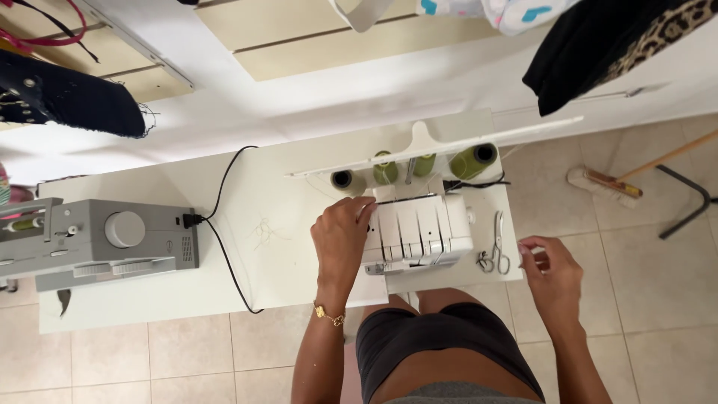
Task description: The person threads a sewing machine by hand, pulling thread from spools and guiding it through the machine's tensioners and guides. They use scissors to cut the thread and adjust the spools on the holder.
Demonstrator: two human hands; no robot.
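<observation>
Grey sewing machine (pixel 97 243) at far left on the white bench (pixel 149 299), well apart from the hands. Left hand (pixel 341 239): fingers (pixel 362 206) curled against the upper left corner of the white overlock machine (pixel 419 232), gripping nothing. Just beyond them stand green thread cones (pixel 385 168). Scissors (pixel 495 251) lie between machine and right hand (pixel 552 273), whose fingers pinch a small pale object at the bench edge. Steady work likely calls for bracing the machine.
</observation>
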